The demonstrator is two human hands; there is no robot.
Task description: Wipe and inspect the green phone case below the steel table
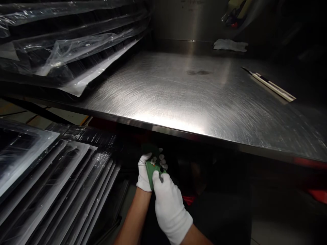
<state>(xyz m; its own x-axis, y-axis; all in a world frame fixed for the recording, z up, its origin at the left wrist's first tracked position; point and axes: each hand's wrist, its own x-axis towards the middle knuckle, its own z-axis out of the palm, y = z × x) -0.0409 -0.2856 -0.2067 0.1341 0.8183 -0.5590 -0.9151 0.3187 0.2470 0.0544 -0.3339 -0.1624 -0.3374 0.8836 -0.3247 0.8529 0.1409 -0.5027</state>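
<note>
In the head view a small flat green object [152, 172], much like a phone in a case, shows a pale figure and a round black spot; its exact kind I cannot make out. My white-gloved left hand [144, 174] is closed around it, with its fingertips showing on the far side. My right hand [170, 202], gloved in white too, is closed at the object's near right corner, thumb and finger against it. Both hands are below and in front of the steel table's edge, apart from the table.
The brushed steel table [166, 92] spans the view. A knife-like tool [272, 86] lies at its right, with a crumpled white cloth [230, 45] behind. Plastic-wrapped trays [76, 51] are stacked at the back left. More wrapped trays [63, 183] stand low at the left.
</note>
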